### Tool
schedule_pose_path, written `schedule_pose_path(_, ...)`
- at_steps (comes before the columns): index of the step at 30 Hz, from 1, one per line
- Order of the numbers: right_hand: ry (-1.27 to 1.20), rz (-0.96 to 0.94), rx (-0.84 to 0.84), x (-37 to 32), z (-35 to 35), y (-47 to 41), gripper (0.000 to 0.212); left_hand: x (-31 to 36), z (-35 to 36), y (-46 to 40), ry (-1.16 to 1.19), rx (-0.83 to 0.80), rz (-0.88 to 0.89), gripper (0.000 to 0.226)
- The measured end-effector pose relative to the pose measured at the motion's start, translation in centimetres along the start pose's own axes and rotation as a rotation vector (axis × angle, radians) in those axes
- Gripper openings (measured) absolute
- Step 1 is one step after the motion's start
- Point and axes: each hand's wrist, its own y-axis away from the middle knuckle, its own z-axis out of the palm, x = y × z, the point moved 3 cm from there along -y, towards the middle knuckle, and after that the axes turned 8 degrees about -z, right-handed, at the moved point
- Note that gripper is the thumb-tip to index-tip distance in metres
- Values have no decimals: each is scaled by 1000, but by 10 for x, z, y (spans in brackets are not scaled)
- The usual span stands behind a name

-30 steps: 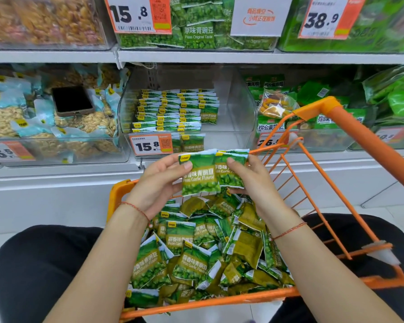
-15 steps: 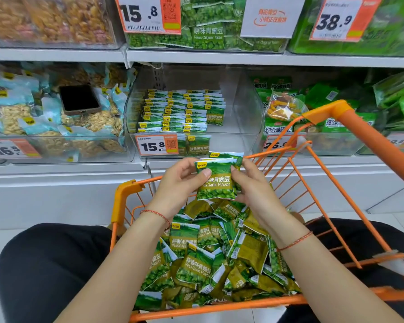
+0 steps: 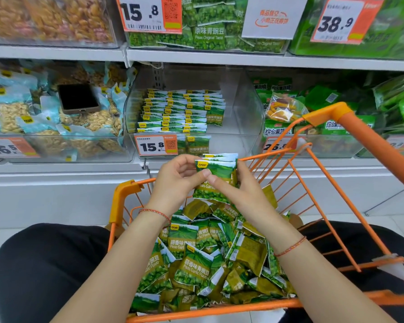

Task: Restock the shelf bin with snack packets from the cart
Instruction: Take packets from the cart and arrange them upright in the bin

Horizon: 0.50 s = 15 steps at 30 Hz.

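Note:
A small stack of green garlic-pea packets is held upright above the orange cart. My left hand pinches the stack's left edge with thumb and fingers. My right hand grips its right side, thumb across the front. Below, the cart holds a loose heap of the same packets. Straight ahead, the clear shelf bin carries neat rows of matching packets on its left side; its right part shows bare plastic.
A 15.8 price tag hangs on the bin's front. A phone lies on the nut packets in the bin to the left. Green snack bags fill the bin to the right. The cart's orange handle rises at right.
Both hands have brought the packets together into one tighter stack, and my right thumb has moved across its front. The view has shifted closer to the shelf.

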Motion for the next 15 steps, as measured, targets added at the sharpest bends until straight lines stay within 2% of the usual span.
schedule_pose_path(4, 64, -16, -20, -8, -3, -23, 53, 15, -5, -14, -11, 34, 24, 26)
schedule_pose_path(8, 255, -84, -24, -30, -10, -61, 57, 34, -10, -36, 14, 91, 37, 31)
schedule_pose_path(10, 274, -77, -2, -32, -16, -79, 57, 38, -12, -47, -55, 120, 51, 35)
schedule_pose_path(13, 170, 5, 86, -25, -32, -114, 59, 35, -23, -80, -469, 201, 93, 46)
schedule_pose_path(15, 65, 59, 124, -20, -43, -136, 41, 26, -27, -106, -841, 209, 73, 57)
